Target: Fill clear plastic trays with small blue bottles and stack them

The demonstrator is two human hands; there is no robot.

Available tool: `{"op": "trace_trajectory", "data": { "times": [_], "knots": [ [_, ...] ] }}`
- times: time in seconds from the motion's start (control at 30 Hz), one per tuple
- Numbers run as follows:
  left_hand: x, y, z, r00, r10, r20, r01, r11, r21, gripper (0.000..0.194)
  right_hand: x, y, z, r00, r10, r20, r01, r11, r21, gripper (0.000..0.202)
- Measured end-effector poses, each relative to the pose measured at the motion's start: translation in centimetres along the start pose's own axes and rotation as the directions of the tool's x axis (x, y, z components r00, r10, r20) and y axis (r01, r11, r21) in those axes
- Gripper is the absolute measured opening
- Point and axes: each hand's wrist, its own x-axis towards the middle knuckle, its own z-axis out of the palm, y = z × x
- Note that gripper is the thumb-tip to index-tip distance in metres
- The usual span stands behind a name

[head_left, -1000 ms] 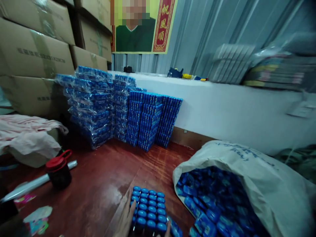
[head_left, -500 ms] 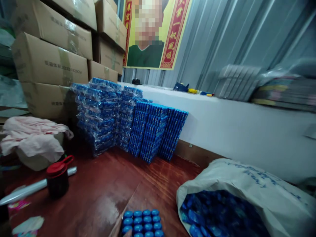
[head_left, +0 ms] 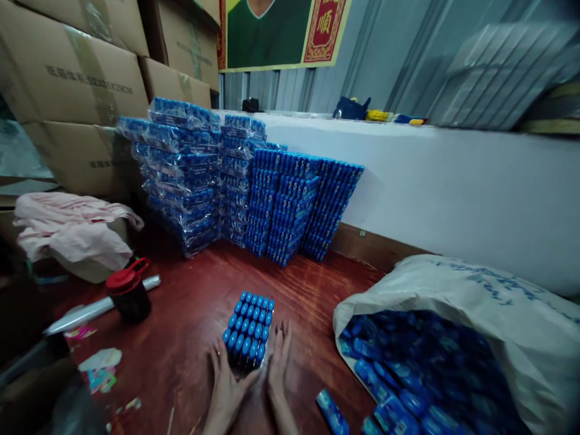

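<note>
A block of small blue bottles with rounded tops [head_left: 249,326] stands in tidy rows on the red-brown surface in front of me. At its near left corner is my left hand [head_left: 225,380], thumb and fingers spread around the edge. My right hand [head_left: 278,362] lies along the block's right side with its fingers stretched out. Whether either palm presses on the block is hard to see. Off to the right lies a single loose blue bottle [head_left: 332,412], near the mouth of a white sack [head_left: 444,278] full of more blue bottles.
Tall stacks of blue bottle packs, some in clear film [head_left: 181,181] and some unwrapped [head_left: 290,205], stand against a white ledge [head_left: 408,181]. Cardboard boxes [head_left: 77,78] rise behind. On the left are a red-lidded jar [head_left: 129,296], a silvery roll [head_left: 86,315] and pink cloth [head_left: 75,226].
The view has tipped downward, bringing both hands and the whole bottle block into sight. Before, only part of the block and a fingertip on it showed at the bottom edge.
</note>
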Motion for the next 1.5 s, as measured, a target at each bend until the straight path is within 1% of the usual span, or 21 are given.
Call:
{"op": "trace_trajectory", "data": {
  "times": [0.07, 0.17, 0.23, 0.3, 0.37, 0.43, 0.53, 0.6, 0.67, 0.73, 0.8, 0.87, 0.93, 1.0, 1.03, 1.1, 1.2, 1.23, 1.3, 1.37, 1.5],
  "knots": [
    [1.8, 0.8, -0.4, 0.998, 0.041, -0.051, -0.037, 0.996, 0.085, 0.11, -0.8, 0.8, 0.4, 0.997, 0.057, -0.059, -0.055, 0.998, 0.033, 0.051],
    [4.3, 1.3, -1.3, 0.988, 0.151, -0.007, -0.15, 0.984, 0.091, 0.096, -1.8, 1.1, 0.4, 0.973, 0.196, -0.12, -0.172, 0.968, 0.185, 0.059],
    [5.5, 1.4, -2.0, 0.97, 0.244, -0.014, -0.242, 0.967, 0.074, 0.088, -1.4, 0.6, 0.1, 0.949, 0.295, -0.11, -0.251, 0.92, 0.302, 0.066],
    [6.4, 1.4, -2.6, 0.963, 0.263, -0.063, -0.259, 0.963, 0.071, 0.085, 0.2, -0.2, -0.4, 0.921, 0.376, -0.1, -0.315, 0.872, 0.375, 0.073],
    [6.9, 1.6, -3.1, 0.973, 0.218, -0.078, -0.215, 0.975, 0.046, 0.084, 2.9, -0.7, -1.0, 0.913, 0.395, -0.102, -0.323, 0.853, 0.411, 0.077],
    [7.1, 2.0, -3.2, 0.985, 0.173, -0.013, -0.173, 0.985, -0.007, 0.076, 5.9, -1.0, -1.3, 0.927, 0.373, -0.05, -0.317, 0.846, 0.429, 0.082],
    [7.3, 3.1, -3.1, 0.98, 0.164, 0.116, -0.157, 0.986, -0.062, 0.063, 9.7, -1.4, -1.0, 0.936, 0.351, 0.019, -0.322, 0.835, 0.446, 0.079],
    [7.9, 3.8, -3.0, 0.975, 0.162, 0.15, -0.152, 0.986, -0.074, 0.064, 11.0, -1.7, -0.9, 0.94, 0.338, 0.048, -0.324, 0.839, 0.437, 0.076],
    [9.2, 4.4, -3.0, 0.975, 0.152, 0.161, -0.141, 0.987, -0.073, 0.069, 10.9, -1.9, -1.2, 0.94, 0.34, 0.028, -0.32, 0.85, 0.418, 0.073],
    [10.8, 4.7, -3.0, 0.975, 0.131, 0.177, -0.122, 0.991, -0.058, 0.075, 8.9, -2.3, -2.6, 0.951, 0.309, -0.005, -0.283, 0.879, 0.383, 0.07],
    [12.1, 4.6, -3.1, 0.973, 0.112, 0.203, -0.108, 0.994, -0.028, 0.082, 4.8, -2.9, -5.1, 0.981, 0.191, -0.026, -0.176, 0.944, 0.28, 0.066],
    [12.4, 4.6, -3.3, 0.975, 0.125, 0.182, -0.127, 0.992, -0.001, 0.088, -0.8, -3.7, -9.1, 0.996, 0.063, -0.06, -0.058, 0.995, 0.083, 0.055],
    [11.3, 4.8, -3.4, 0.978, 0.203, 0.039, -0.203, 0.979, -0.001, 0.089, -7.0, -4.4, -14.1, 0.987, 0.002, -0.158, -0.024, 0.99, -0.142, 0.042],
    [9.0, 5.3, -3.1, 0.936, 0.314, -0.161, -0.322, 0.946, -0.03, 0.08, -12.9, -5.1, -19.8, 0.942, -0.084, -0.324, -0.064, 0.906, -0.419, 0.036],
    [7.5, 5.6, -2.8, 0.903, 0.361, -0.235, -0.382, 0.923, -0.049, 0.072, -15.6, -5.4, -22.6, 0.913, -0.139, -0.384, -0.108, 0.826, -0.554, 0.034],
    [4.2, 6.2, -1.7, 0.868, 0.427, -0.254, -0.46, 0.884, -0.086, 0.059, -20.4, -5.8, -27.8, 0.879, -0.176, -0.443, -0.247, 0.627, -0.739, 0.032],
    [-0.7, 6.2, 0.7, 0.869, 0.493, -0.034, -0.494, 0.861, -0.123, 0.05, -26.0, -5.7, -33.5, 0.834, -0.082, -0.545, -0.496, 0.321, -0.807, 0.033],
    [-2.1, 6.0, 1.5, 0.859, 0.509, 0.056, -0.498, 0.856, -0.142, 0.048, -27.5, -5.4, -34.7, 0.839, -0.04, -0.542, -0.512, 0.276, -0.813, 0.031],
    [-4.5, 5.6, 3.0, 0.804, 0.559, 0.204, -0.527, 0.828, -0.194, 0.042, -29.5, -4.8, -36.3, 0.86, 0.019, -0.509, -0.492, 0.294, -0.82, 0.03],
    [-6.5, 5.0, 4.0, 0.724, 0.613, 0.315, -0.564, 0.79, -0.241, 0.035, -30.6, -4.2, -37.2, 0.884, 0.045, -0.465, -0.444, 0.394, -0.805, 0.031],
    [-9.4, 3.5, 4.7, 0.575, 0.615, 0.54, -0.583, 0.771, -0.258, 0.031, -30.3, -4.0, -38.8, 0.883, 0.181, -0.433, -0.464, 0.475, -0.748, 0.034]
  ]
}}
